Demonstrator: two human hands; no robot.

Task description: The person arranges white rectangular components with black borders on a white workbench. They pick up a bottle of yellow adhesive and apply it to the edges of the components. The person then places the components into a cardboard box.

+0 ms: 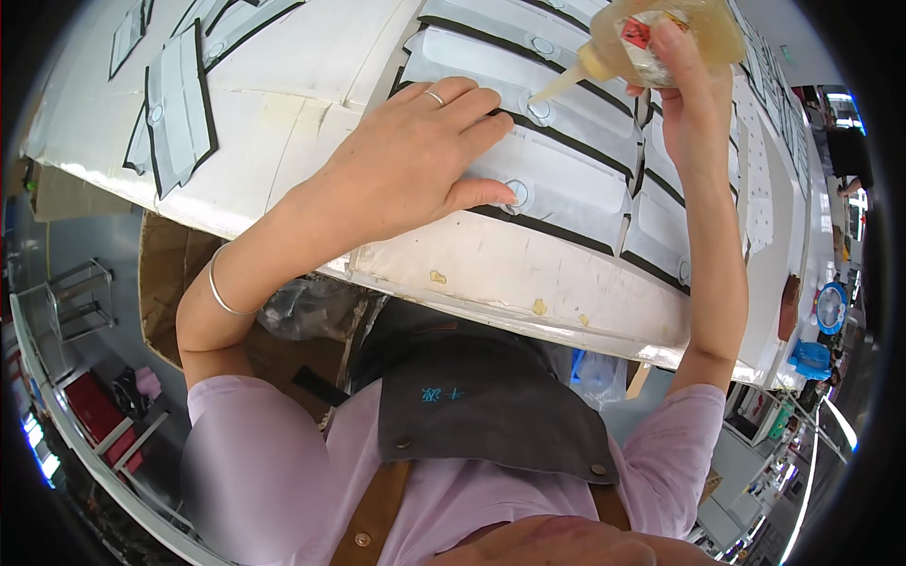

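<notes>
- White worktable (311, 57) fills the upper part of the head view, its near edge running just below both hands, with a few yellowish glue drips dried along that edge.
- Overlapping white panels with black borders (576, 179) lie in a row under and between the hands, each bearing a small round ring fitting.
- Left hand (415, 156) lies flat, palm down, on the panels, its fingers spread and closed on nothing; a ring sits on one finger and a thin bangle on the forearm.
- One round ring fitting (516, 192) sits right at the left thumb tip.
- Right hand (684, 85) is clamped around a translucent squeeze bottle of yellowish glue (661, 33), tilted down toward the left hand.
- Its cream nozzle (559, 85) points at another ring fitting (539, 110) just beyond the left fingertips; whether the tip touches it cannot be told.
- More black-bordered panels (179, 108) lie well to the left of the left hand, on the same table.
- Below the hands hang a grey apron bib (491, 406) with brown straps, worn over a pink shirt.
- Far to the right of the right hand, a small blue fan (830, 307) stands on the table's end.
- A cardboard box (165, 255) sits beneath the table, under the left forearm.
</notes>
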